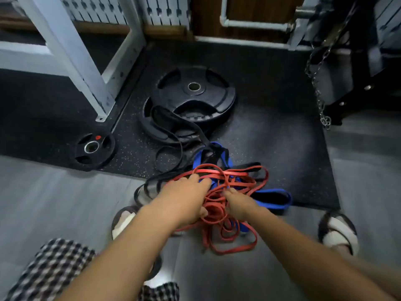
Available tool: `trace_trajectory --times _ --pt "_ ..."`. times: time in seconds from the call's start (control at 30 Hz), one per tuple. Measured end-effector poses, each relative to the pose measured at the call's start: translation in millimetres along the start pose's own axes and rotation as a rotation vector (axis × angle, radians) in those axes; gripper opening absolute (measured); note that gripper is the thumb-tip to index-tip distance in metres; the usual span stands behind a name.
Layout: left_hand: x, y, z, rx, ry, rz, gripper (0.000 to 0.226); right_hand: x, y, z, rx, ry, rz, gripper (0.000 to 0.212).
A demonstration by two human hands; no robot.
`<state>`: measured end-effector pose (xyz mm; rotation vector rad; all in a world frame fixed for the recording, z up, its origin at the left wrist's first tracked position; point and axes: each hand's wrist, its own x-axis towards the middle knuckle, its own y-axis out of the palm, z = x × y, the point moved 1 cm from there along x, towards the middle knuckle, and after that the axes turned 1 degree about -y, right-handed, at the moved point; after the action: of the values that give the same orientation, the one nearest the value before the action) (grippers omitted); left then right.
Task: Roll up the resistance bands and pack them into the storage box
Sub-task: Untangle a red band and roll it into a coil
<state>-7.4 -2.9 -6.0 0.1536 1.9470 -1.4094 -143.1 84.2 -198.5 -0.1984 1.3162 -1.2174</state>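
A tangled heap of resistance bands lies on the floor in front of me. Thin red bands [230, 231] loop over a wide blue band [273, 199], and black bands [171, 135] trail back toward the weight plates. My left hand [186, 198] lies on the pile's left side, fingers reaching into the red and blue loops. My right hand [238, 204] is in the middle of the tangle with its fingers curled into the red bands. Whether either hand really grips a strand is blurred. No storage box is in view.
Two large black weight plates [193, 92] are stacked on the rubber mat behind the bands, and a small plate [92, 148] lies to the left. A white rack frame [86, 68] stands at back left. A chain [321, 105] hangs at right. My sandalled feet [338, 233] flank the pile.
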Motion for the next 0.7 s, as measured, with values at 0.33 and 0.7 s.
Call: trace_trajectory --times 0.33,0.7 --pt "22.8 4.8 0.3 0.057 -0.003 0.043 0.054 16.3 37.4 8.9 -0.117 0.099 0.041 0.035" --pt "19.0 0.0 -22.2 -0.183 0.015 -0.276 0.082 -146.5 -146.5 6.5 0.469 -0.17 -0.489 0.028"
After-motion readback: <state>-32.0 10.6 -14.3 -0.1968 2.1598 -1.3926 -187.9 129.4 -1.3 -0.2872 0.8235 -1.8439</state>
